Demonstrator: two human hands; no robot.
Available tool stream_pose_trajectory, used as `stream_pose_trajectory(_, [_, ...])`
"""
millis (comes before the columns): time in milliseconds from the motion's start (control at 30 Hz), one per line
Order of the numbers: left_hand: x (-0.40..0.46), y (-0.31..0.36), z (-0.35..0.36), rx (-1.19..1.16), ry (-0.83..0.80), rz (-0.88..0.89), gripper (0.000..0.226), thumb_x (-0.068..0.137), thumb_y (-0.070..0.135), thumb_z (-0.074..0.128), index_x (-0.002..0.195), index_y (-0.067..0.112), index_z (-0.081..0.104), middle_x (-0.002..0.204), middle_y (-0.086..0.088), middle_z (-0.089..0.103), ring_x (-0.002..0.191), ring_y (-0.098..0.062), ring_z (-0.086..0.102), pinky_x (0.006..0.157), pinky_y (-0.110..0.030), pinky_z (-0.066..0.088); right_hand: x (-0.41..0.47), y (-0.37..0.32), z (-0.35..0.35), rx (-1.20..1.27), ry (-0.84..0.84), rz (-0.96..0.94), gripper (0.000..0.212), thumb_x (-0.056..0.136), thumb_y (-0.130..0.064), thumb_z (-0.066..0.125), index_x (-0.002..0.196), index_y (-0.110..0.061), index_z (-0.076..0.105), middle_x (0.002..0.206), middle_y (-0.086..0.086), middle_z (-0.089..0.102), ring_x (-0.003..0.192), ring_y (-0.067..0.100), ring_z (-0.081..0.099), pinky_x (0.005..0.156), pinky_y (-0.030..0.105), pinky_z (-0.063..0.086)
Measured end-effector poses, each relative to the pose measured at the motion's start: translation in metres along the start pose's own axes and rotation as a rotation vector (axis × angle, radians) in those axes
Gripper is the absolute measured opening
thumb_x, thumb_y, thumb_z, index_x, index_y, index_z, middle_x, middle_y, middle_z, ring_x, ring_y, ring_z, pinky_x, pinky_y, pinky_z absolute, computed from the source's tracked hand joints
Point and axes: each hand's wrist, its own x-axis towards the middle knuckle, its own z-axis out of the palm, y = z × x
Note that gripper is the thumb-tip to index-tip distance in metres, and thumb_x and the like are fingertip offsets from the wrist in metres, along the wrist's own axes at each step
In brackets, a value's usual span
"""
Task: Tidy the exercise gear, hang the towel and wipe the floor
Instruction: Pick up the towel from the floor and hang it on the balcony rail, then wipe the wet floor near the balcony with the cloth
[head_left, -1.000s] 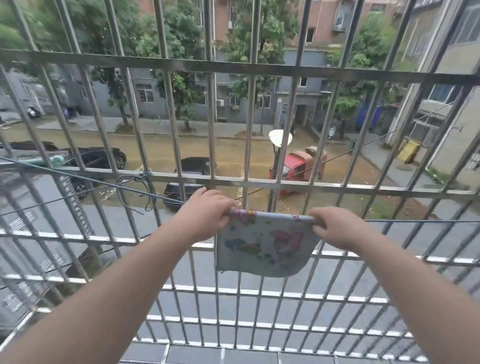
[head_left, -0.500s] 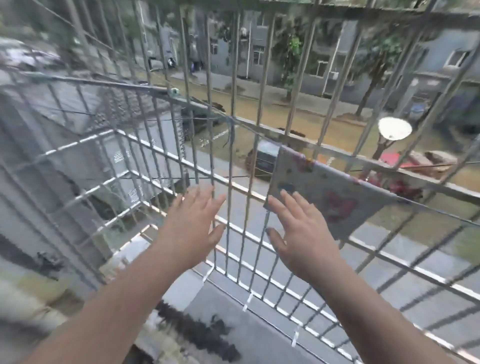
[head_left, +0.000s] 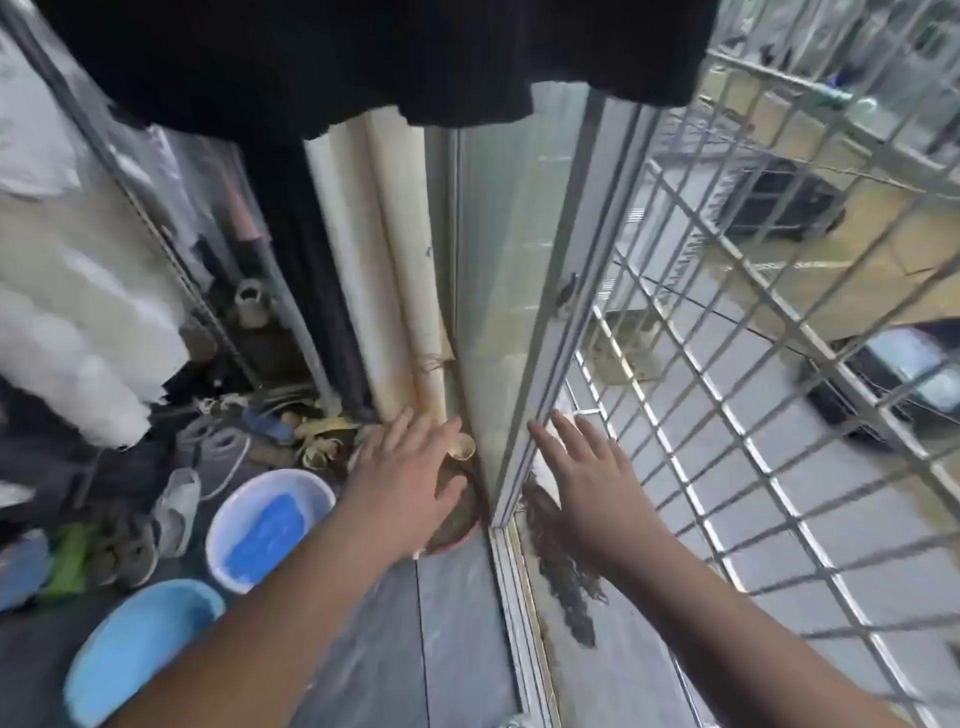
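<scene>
Both hands were empty, fingers spread apart. Left hand hovered over a brown pot by the pipes. Right hand was beside the window frame, over the metal grille. The towel was out of view. Two blue basins sat on the floor, blurred.

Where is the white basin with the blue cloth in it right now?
In the head view, the white basin sits on the floor at lower left, just left of the left hand, with the light blue basin below it and a white slipper beside it.
</scene>
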Motion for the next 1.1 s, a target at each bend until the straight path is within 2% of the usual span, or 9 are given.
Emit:
stream_pose_trajectory(133, [-0.087, -0.091, 0.003, -0.049, 0.102, -0.200, 0.066, 0.087, 0.050, 0.046, 0.147, 0.026, 0.033, 0.149, -0.005, 0.043, 0.139, -0.031, 0.037, 0.112, -0.046, 0.034, 0.022, -0.099, 0.020, -0.003, -0.028, -0.249, 0.068, 0.095, -0.055, 0.035, 0.155, -0.032, 0.015, 0.164, 0.002, 0.020, 0.150, 0.029, 0.016, 0.120, 0.047, 0.020])
stream_pose_trajectory(233, [-0.164, -0.166, 0.005, -0.076, 0.118, -0.361, 0.069, 0.083, 0.055, 0.035, 0.142, 0.021, 0.042, 0.140, -0.008, 0.053, 0.128, -0.035, 0.049, 0.103, -0.049, 0.043, 0.019, -0.188, 0.033, 0.000, -0.031, -0.379, 0.066, 0.094, -0.056, 0.032, 0.153, -0.030, 0.023, 0.159, 0.000, 0.030, 0.147, 0.028, 0.024, 0.116, 0.044, 0.025])
stream_pose_trajectory(333, [-0.255, -0.232, 0.009, -0.072, 0.122, -0.525, 0.075, 0.080, 0.060, 0.031, 0.145, 0.024, 0.039, 0.147, -0.010, 0.047, 0.133, -0.035, 0.045, 0.106, -0.051, 0.040, 0.007, -0.279, 0.058, 0.009, -0.056, -0.516, 0.067, 0.091, -0.057, 0.032, 0.150, -0.026, 0.029, 0.153, 0.002, 0.038, 0.143, 0.029, 0.030, 0.114, 0.047, 0.031])
stream_pose_trajectory(400, [-0.321, -0.269, 0.013, -0.088, 0.139, -0.638, 0.076, 0.080, 0.060, 0.031, 0.146, 0.023, 0.040, 0.151, -0.011, 0.043, 0.137, -0.035, 0.041, 0.109, -0.051, 0.036, -0.006, -0.341, 0.076, 0.012, -0.080, -0.578, 0.069, 0.091, -0.059, 0.033, 0.152, -0.029, 0.026, 0.157, 0.000, 0.032, 0.146, 0.028, 0.025, 0.115, 0.047, 0.029])
stream_pose_trajectory(533, [-0.441, -0.329, 0.025, -0.106, 0.170, -0.880, 0.071, 0.091, 0.053, 0.047, 0.153, 0.024, 0.029, 0.161, -0.011, 0.027, 0.147, -0.034, 0.024, 0.117, -0.050, 0.024, -0.042, -0.467, 0.109, 0.010, -0.114, -0.744, 0.072, 0.089, -0.060, 0.027, 0.152, -0.026, 0.029, 0.158, 0.001, 0.032, 0.146, 0.029, 0.024, 0.116, 0.046, 0.028])
stream_pose_trajectory(600, [-0.498, -0.351, 0.031, -0.141, 0.193, -0.993, 0.071, 0.093, 0.051, 0.049, 0.154, 0.026, 0.022, 0.163, -0.008, 0.020, 0.149, -0.031, 0.018, 0.119, -0.048, 0.021, -0.065, -0.528, 0.124, -0.004, -0.170, -0.847, 0.073, 0.087, -0.061, 0.025, 0.152, -0.028, 0.026, 0.159, 0.003, 0.031, 0.147, 0.029, 0.023, 0.116, 0.047, 0.028])
stream_pose_trajectory(767, [-0.632, -0.371, 0.049, -0.216, 0.267, -1.276, 0.069, 0.093, 0.053, 0.045, 0.154, 0.030, 0.020, 0.164, -0.005, 0.019, 0.150, -0.028, 0.016, 0.120, -0.048, 0.019, -0.125, -0.664, 0.155, -0.055, -0.275, -1.135, 0.066, 0.096, -0.051, 0.043, 0.155, -0.030, 0.022, 0.163, 0.001, 0.024, 0.150, 0.028, 0.016, 0.119, 0.045, 0.021])
stream_pose_trajectory(933, [-0.729, -0.385, 0.063, -0.233, 0.283, -1.598, 0.073, 0.084, 0.054, 0.041, 0.149, 0.023, 0.035, 0.156, -0.015, 0.036, 0.140, -0.036, 0.036, 0.111, -0.049, 0.032, -0.168, -0.781, 0.183, -0.109, -0.336, -1.393, 0.075, 0.087, -0.060, 0.019, 0.155, -0.029, 0.022, 0.163, 0.002, 0.024, 0.151, 0.027, 0.016, 0.120, 0.046, 0.021])
stream_pose_trajectory(1100, [-0.786, -0.406, 0.080, -0.288, 0.265, -1.803, 0.073, 0.083, 0.055, 0.034, 0.147, 0.020, 0.035, 0.154, -0.016, 0.039, 0.140, -0.038, 0.036, 0.110, -0.051, 0.035, -0.188, -0.877, 0.218, -0.148, -0.419, -1.570, 0.066, 0.098, -0.053, 0.039, 0.156, -0.031, 0.017, 0.164, 0.000, 0.019, 0.152, 0.025, 0.009, 0.121, 0.044, 0.015])
